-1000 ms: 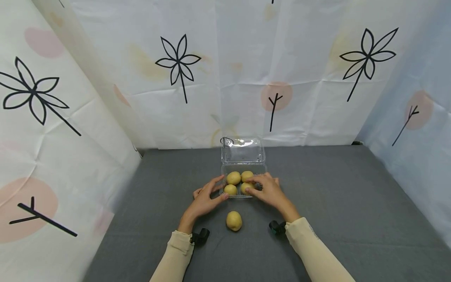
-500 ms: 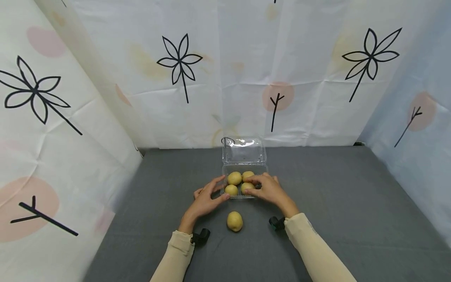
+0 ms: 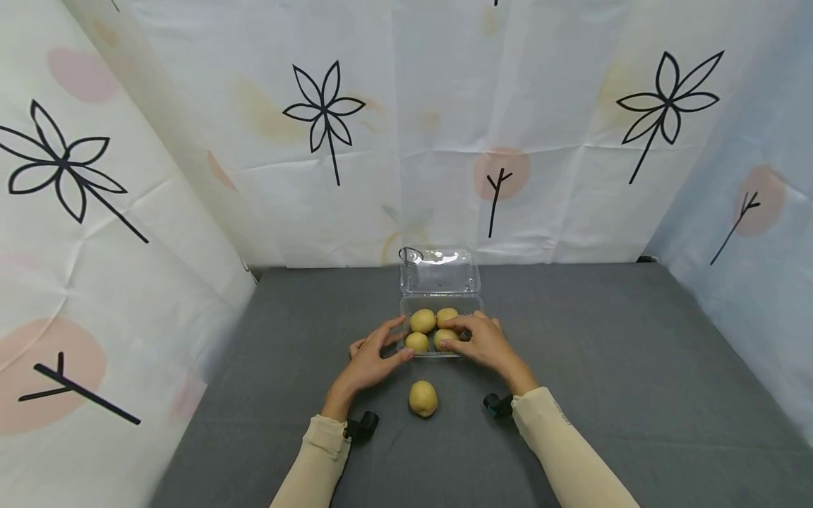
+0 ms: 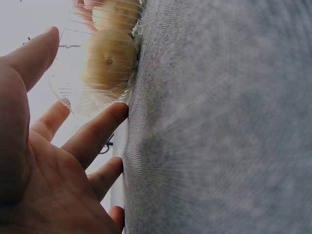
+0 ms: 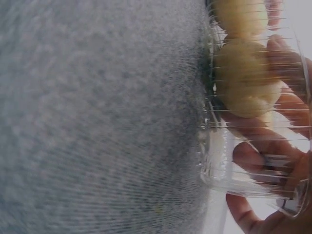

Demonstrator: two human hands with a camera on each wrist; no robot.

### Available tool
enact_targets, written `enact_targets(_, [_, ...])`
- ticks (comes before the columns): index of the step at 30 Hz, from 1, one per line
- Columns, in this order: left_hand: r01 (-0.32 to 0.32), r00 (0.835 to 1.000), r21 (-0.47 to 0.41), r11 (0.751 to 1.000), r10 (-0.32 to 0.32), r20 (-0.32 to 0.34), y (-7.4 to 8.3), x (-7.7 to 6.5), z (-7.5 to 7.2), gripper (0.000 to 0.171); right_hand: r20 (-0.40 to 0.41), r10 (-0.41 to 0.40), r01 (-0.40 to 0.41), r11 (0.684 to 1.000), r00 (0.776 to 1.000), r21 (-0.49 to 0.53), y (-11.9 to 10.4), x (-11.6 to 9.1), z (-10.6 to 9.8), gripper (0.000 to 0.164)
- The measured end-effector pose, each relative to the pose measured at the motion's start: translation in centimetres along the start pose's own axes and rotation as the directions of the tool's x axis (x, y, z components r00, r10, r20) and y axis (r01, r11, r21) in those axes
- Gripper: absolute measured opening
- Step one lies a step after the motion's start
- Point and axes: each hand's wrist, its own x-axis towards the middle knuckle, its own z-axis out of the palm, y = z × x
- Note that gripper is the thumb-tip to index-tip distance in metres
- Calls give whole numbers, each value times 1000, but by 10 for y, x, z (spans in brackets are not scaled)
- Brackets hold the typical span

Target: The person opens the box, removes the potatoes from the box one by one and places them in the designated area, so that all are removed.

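A clear plastic clamshell box (image 3: 471,305) holds several potatoes, its lid (image 3: 440,281) standing raised at the back. My right hand (image 3: 488,343) reaches inside and grips the front right potato (image 3: 444,339), thumb at the front and fingers behind; the right wrist view shows this potato (image 5: 243,73) through the ribbed wall. My left hand (image 3: 370,363) is spread along the box's left side, fingertips right at the wall near the front left potato (image 3: 416,343). In the left wrist view, that hand (image 4: 53,170) holds nothing.
One loose potato (image 3: 423,399) lies on the grey cloth-covered table (image 3: 610,367), between the forearms. Behind the box hangs a white patterned curtain (image 3: 438,106), with more fabric at both sides.
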Motion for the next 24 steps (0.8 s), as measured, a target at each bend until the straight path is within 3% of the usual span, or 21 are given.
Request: enact_targets(24, [-1,1000,-13,1000,1,-1,1,0,-1,71,-117,-88,89,996,989,7,8,-2,8,38])
